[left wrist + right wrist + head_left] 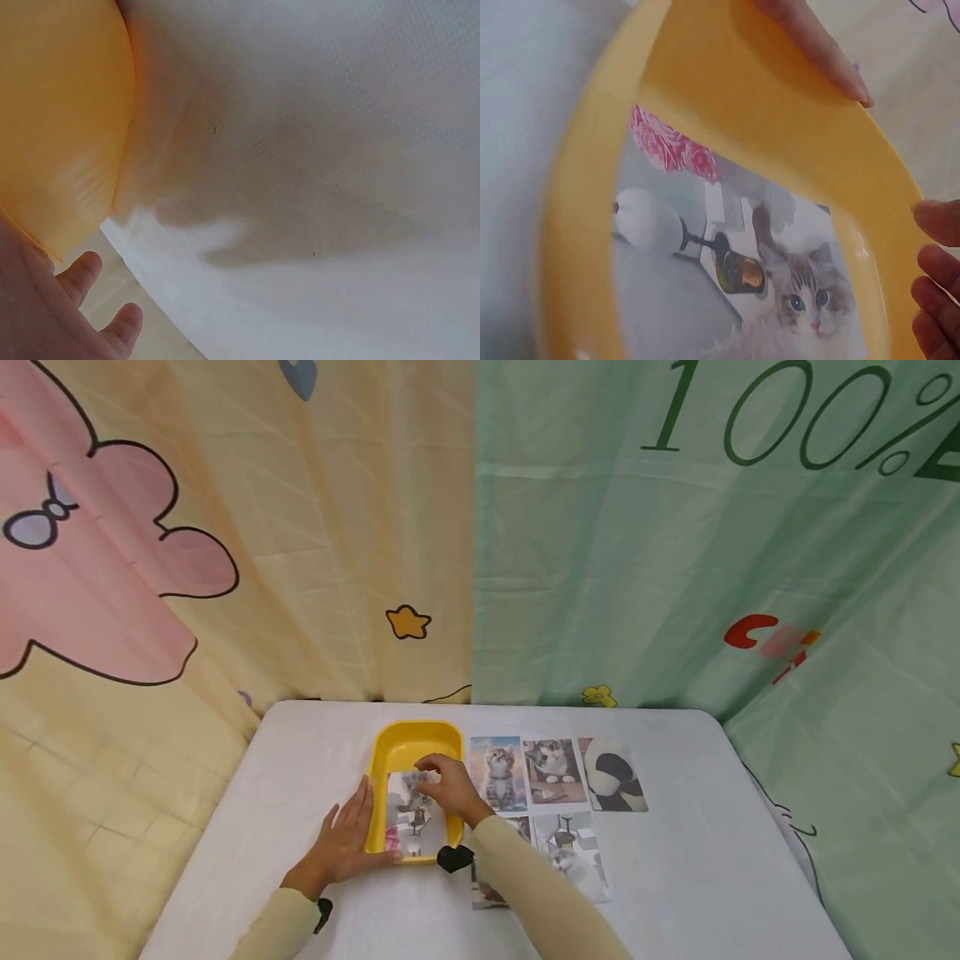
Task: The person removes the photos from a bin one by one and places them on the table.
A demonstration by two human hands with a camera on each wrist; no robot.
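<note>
A picture card (414, 827) showing a cat, a wine glass and pink roses lies inside a shallow yellow tray (397, 732). Over the card's far end hovers my right hand (452, 787), its fingers loosely bent with nothing seen between them. From the right wrist, the card (727, 262) lies within the tray walls, the right fingertips (935, 259) above its cat end. My left hand (343, 833) rests along the tray's left side, fingers straight, thumb toward the near edge. In the left wrist view, part of that hand (45, 307) shows beside the tray's outer wall (67, 112).
Right of the tray, an upper row holds a kitten card (497, 772), a cat card (553, 770) and a black-and-white card (613, 775). Below lie another cat card (573, 856) and one partly hidden by my right sleeve (536, 881). Curtains (420, 527) hang behind the white table (690, 860).
</note>
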